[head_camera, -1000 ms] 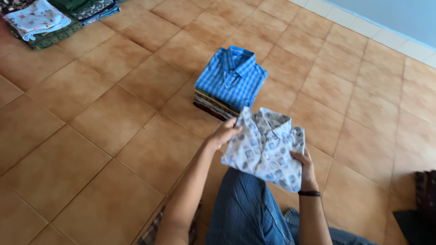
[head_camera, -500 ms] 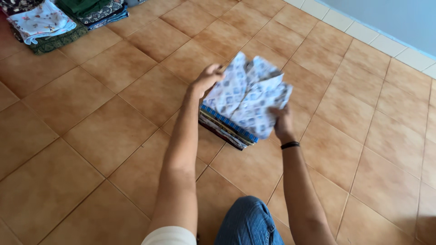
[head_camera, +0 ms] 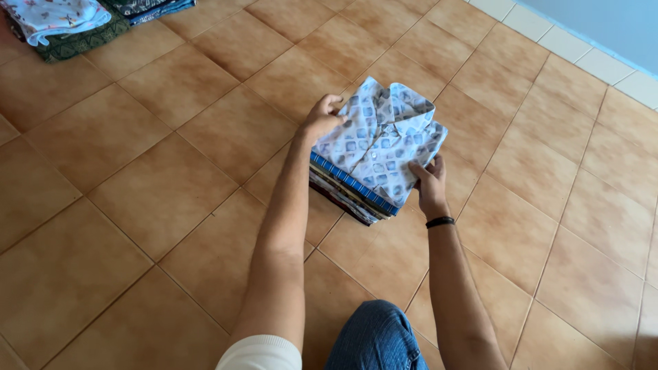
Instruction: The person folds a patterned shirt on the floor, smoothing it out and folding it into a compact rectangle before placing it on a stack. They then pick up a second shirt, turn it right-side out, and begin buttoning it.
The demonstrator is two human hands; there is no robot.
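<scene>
Setting folded white patterned shirt (head_camera: 379, 140) atop the stack of folded shirts (head_camera: 346, 190) on the tiled floor (head_camera: 137, 171): my left hand (head_camera: 323, 116) grips its far-left corner, right hand (head_camera: 429, 181) its near edge; I should square edges to the stack before letting go

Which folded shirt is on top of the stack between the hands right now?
The white shirt with blue squares, collar up, held at its edges by the left hand and right hand; the blue checked shirt lies directly beneath.
</scene>
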